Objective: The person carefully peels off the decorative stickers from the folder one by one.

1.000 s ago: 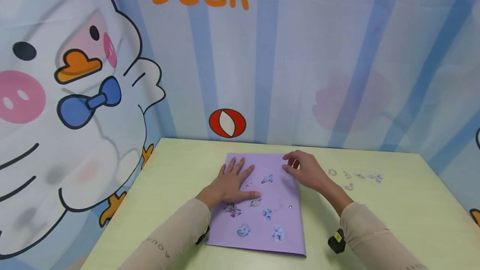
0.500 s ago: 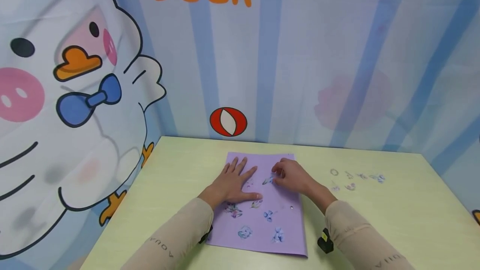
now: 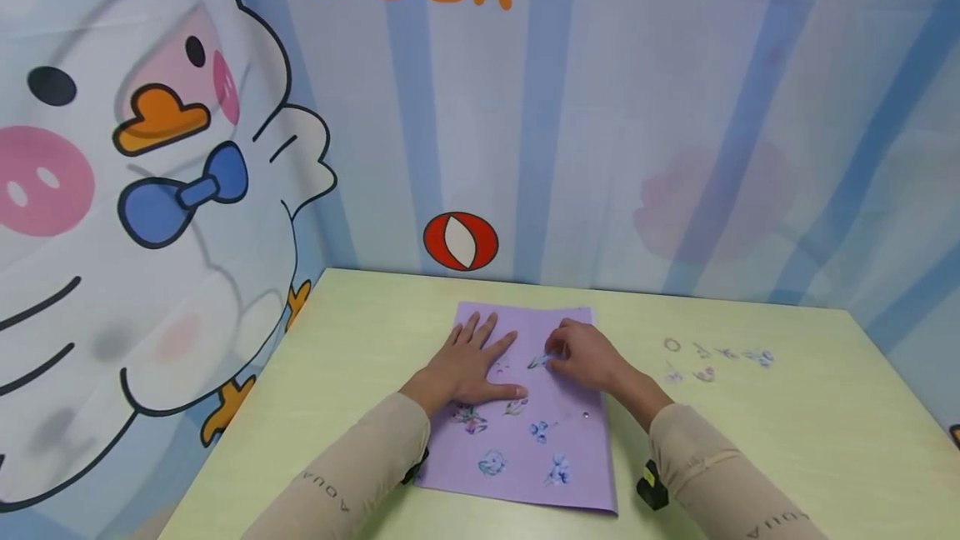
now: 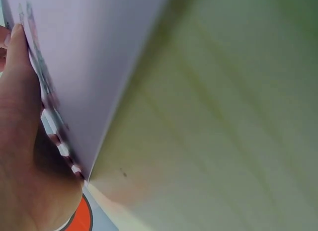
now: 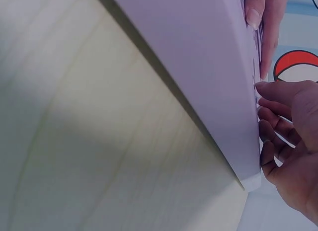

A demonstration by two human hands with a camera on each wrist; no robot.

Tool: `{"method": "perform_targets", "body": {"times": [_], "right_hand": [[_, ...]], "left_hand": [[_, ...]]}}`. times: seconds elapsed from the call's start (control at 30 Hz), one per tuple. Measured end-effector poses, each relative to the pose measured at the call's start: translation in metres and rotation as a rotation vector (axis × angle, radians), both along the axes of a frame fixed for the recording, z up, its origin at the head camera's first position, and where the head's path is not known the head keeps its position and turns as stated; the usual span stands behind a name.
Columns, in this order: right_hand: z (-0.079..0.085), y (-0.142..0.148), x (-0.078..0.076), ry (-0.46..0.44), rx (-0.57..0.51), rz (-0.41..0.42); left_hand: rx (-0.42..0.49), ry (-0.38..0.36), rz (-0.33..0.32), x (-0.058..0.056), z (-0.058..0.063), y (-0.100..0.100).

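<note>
A purple folder or sheet [image 3: 517,448] lies flat on the table, with several flower stickers on its face. My left hand [image 3: 471,363] rests on its left part, fingers spread and palm down. My right hand [image 3: 588,355] is over the upper right part, thumb and fingers bent. Its fingertips are right at a blue-green flower sticker [image 3: 538,362] and partly cover it. In the right wrist view, the right thumb and fingertips meet the folder's surface with a small gap between them; I cannot tell whether they pinch the sticker. Lower down are blue flower stickers [image 3: 558,470].
Several small loose stickers [image 3: 759,357] lie on the pale yellow table [image 3: 750,440] to the right of the folder. A small shiny dot [image 3: 586,415] sits near the folder's right edge. A cartoon duck curtain [image 3: 585,107] hangs behind the table.
My right hand has moved from the folder's upper right edge leftward and down to the blue-green sticker, staying there over the last half second. The left hand stays in place.
</note>
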State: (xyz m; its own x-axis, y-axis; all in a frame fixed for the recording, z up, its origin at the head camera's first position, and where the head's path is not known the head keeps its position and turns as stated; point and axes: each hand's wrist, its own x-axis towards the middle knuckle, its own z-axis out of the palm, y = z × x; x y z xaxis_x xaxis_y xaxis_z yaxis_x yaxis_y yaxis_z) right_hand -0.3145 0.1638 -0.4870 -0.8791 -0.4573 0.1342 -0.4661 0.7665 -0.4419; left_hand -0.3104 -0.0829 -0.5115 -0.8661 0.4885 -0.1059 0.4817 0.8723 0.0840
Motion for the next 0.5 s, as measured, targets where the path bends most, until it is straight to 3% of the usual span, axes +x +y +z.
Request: {"method": "perform_targets", "body": {"times": [0.5], "right_hand": [[-0.0024,-0.0003,-0.0069,-0.049,-0.047,-0.047]], "left_hand": [[-0.001,-0.001,-0.005,0.0004,0.0027,0.0]]}}
